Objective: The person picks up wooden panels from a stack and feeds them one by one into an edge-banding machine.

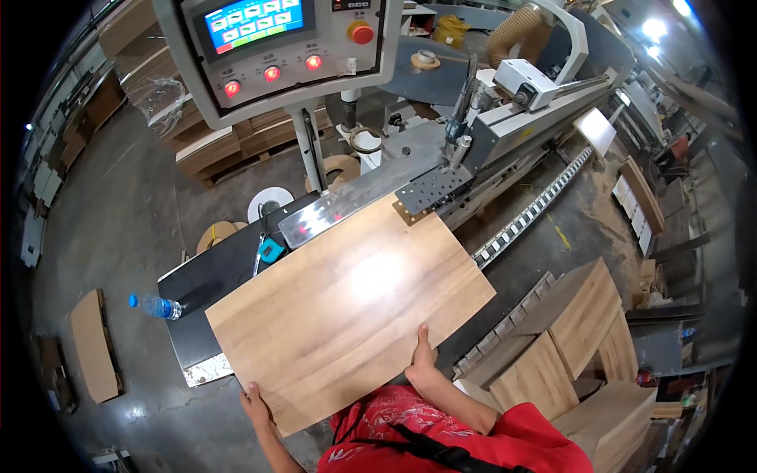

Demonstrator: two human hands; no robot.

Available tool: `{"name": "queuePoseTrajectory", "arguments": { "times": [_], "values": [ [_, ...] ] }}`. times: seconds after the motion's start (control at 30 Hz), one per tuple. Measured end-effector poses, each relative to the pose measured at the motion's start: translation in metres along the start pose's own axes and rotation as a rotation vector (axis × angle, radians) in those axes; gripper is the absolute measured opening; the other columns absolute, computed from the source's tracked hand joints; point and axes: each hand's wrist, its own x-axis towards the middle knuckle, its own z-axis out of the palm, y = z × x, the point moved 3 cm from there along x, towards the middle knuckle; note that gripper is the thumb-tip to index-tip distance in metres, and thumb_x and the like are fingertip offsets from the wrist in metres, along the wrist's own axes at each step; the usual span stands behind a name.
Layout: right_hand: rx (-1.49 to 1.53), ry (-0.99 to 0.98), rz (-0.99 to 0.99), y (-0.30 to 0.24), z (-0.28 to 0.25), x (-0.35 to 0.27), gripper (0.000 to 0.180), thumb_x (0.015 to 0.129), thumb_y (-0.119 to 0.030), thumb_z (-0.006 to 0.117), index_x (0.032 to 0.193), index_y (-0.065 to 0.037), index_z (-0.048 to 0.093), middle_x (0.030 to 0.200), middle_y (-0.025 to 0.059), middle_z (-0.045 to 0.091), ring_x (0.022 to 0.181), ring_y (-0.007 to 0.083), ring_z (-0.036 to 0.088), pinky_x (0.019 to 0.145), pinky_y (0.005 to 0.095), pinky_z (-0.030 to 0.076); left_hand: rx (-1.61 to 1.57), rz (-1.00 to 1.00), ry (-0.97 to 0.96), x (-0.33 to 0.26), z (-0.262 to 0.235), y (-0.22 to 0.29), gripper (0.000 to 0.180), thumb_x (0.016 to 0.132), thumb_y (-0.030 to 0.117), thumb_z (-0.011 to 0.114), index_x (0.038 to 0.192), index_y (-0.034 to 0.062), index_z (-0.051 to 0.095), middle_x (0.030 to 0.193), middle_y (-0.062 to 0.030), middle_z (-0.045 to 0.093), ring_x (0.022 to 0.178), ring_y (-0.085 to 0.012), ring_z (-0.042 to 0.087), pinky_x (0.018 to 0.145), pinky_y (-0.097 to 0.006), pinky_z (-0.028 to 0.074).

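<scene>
1 wood-grain board [315,323] lay at the frame's centre; at lower left the left hand [257,406] grasped its left edge, while the right hand [423,359], lower centre, grasped its lower edge.

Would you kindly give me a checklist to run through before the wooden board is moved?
1. Left hand on board, at its left edge: ok.
2. Right hand on the near edge: ok.
3. Control screen lit: ok.
4. Tape measure well clear of board: not ok, close by.
5. Bottle well away from tabletop edge: not ok, near it.
6. Perforated plate clear of board: cannot tell.
</scene>
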Motion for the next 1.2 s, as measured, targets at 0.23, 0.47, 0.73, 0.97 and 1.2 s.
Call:
{"name": "queuePoseTrajectory", "arguments": {
  "times": [0.23, 0.47, 0.73, 0.97, 1.2],
  "values": [
    [-0.083, 0.107, -0.001, -0.03, -0.013, 0.039, 0.087, 0.075, -0.06, 0.064, 0.13, 0.001, 0.036, 0.121, 0.0112, 0.05, 0.105, 0.0262, 0.053, 0.085, 0.0414, 0.047, -0.009, 0.012, -0.024, -0.011, 0.033, 0.008, 0.076, 0.088, 0.039, 0.058, 0.135, -0.0104, 0.025, 0.131, -0.0222, 0.041, 0.117, -0.0259, 0.044, 0.098, -0.034, 0.036],
    [-0.083, 0.113, -0.13, -0.065, -0.033, 0.087, 0.072, 0.076, -0.061, 0.063, 0.116, -0.001, 0.053, 0.114, 0.0054, 0.053, 0.097, 0.0172, 0.05, 0.081, 0.0319, 0.044, -0.02, -0.011, -0.086, -0.046, 0.093, 0.038, 0.064, 0.09, 0.036, 0.057, 0.131, -0.0072, 0.033, 0.124, -0.0168, 0.048, 0.107, -0.023, 0.05, 0.09, -0.032, 0.042],
    [-0.331, 0.305, -0.027, -0.127, -0.038, 0.107, 0.082, 0.076, -0.062, 0.062, 0.121, 0.006, 0.05, 0.114, 0.0081, 0.052, 0.096, 0.0179, 0.047, 0.082, 0.0336, 0.041, 0.009, 0.071, 0.022, -0.059, 0.136, 0.027, 0.05, 0.091, 0.032, 0.057, 0.121, -0.0059, 0.043, 0.111, -0.0133, 0.056, 0.097, -0.0214, 0.054, 0.083, -0.031, 0.044],
    [-0.12, 0.229, 0.014, -0.17, -0.036, 0.117, 0.081, 0.075, -0.051, 0.07, 0.123, 0.009, 0.042, 0.122, 0.0174, 0.051, 0.094, 0.0255, 0.056, 0.081, 0.0355, 0.047, -0.027, 0.114, 0.052, -0.071, 0.188, 0.04, 0.035, 0.089, 0.023, 0.058, 0.109, -0.0043, 0.051, 0.098, -0.0104, 0.059, 0.085, -0.018, 0.055, 0.075, -0.031, 0.046],
    [0.103, 0.074, -0.141, -0.22, -0.032, 0.14, 0.067, 0.079, -0.043, 0.069, 0.12, 0.005, 0.048, 0.119, 0.0162, 0.055, 0.099, 0.0322, 0.058, 0.084, 0.0464, 0.05, -0.017, 0.132, 0.106, -0.088, 0.251, 0.029, 0.036, 0.085, 0.021, 0.06, 0.106, -0.0065, 0.053, 0.094, -0.0126, 0.059, 0.083, -0.0185, 0.055, 0.072, -0.032, 0.045]
  ]
}}
